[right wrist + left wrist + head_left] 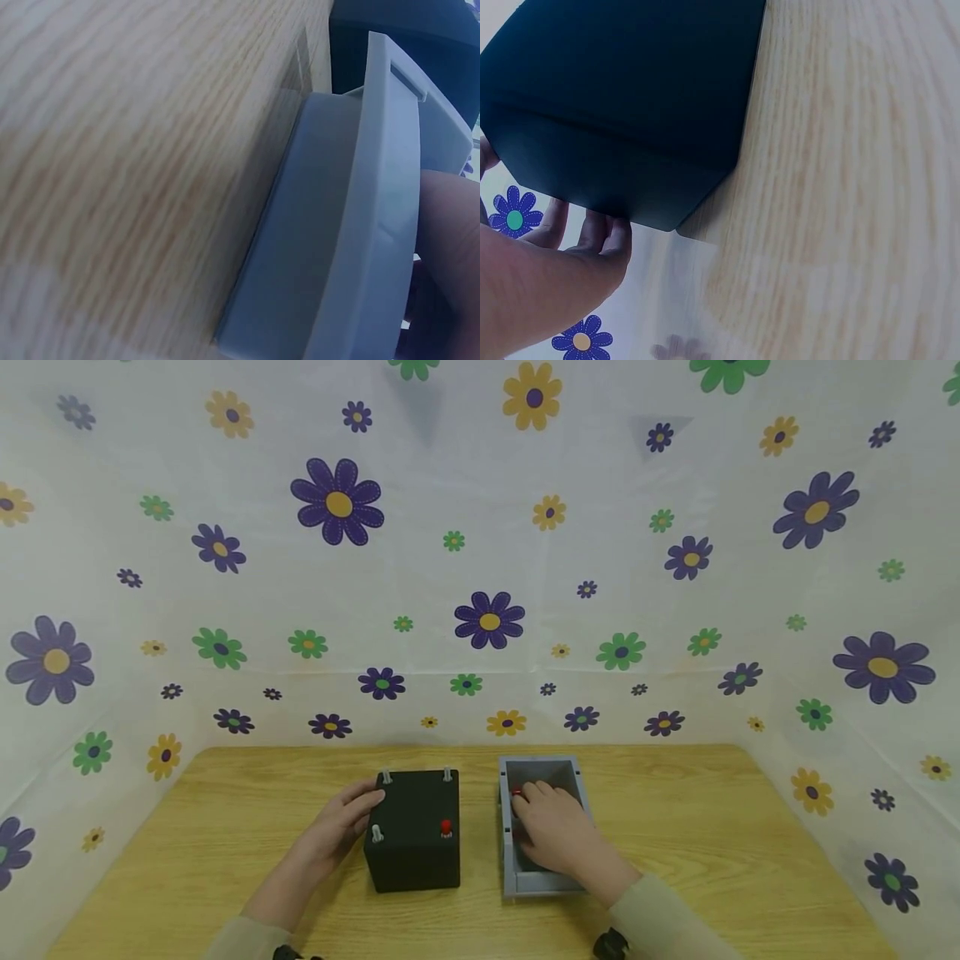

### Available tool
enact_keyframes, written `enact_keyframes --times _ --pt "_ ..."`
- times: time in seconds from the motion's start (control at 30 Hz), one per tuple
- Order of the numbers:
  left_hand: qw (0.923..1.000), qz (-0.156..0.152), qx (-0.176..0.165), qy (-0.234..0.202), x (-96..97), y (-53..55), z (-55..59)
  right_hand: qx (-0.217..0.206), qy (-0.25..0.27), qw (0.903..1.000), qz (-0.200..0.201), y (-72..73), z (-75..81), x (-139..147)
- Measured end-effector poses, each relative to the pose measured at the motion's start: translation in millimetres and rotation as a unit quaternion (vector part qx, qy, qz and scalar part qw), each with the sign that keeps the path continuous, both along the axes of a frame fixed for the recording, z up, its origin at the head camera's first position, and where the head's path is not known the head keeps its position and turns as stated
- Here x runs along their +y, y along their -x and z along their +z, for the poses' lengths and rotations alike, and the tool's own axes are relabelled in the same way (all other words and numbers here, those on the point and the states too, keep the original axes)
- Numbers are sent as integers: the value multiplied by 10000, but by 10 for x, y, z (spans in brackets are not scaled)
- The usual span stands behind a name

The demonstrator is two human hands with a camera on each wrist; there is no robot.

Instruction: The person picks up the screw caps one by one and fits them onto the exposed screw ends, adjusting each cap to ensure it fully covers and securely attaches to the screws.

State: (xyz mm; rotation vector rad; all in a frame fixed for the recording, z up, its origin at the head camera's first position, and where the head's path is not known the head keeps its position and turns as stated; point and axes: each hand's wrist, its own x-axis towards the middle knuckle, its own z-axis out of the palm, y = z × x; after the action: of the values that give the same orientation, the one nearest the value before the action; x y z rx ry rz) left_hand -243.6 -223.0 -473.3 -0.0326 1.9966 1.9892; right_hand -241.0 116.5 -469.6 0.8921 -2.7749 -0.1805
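On the table stands a black box with a metal post at each top corner; the near right post wears a red cap. My left hand rests at the box's left side, one digit over its top edge. Fingertips touch the box in the left wrist view. To the right is a grey open-topped bin. My right hand reaches down into it, fingers bent. A small red piece shows beside its fingertips; I cannot tell whether they pinch it.
Wooden table lies around both containers, with a strip of it between them. A white flowered cloth rises behind the table and along both sides. The bin's rim and wall stand beside my right hand.
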Motion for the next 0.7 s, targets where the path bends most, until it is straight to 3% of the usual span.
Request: enact_keyframes --times 0.7 --pt "10000 -33 19 38 -9 4 -10 198 -3 9998 18 -7 -77 -28"
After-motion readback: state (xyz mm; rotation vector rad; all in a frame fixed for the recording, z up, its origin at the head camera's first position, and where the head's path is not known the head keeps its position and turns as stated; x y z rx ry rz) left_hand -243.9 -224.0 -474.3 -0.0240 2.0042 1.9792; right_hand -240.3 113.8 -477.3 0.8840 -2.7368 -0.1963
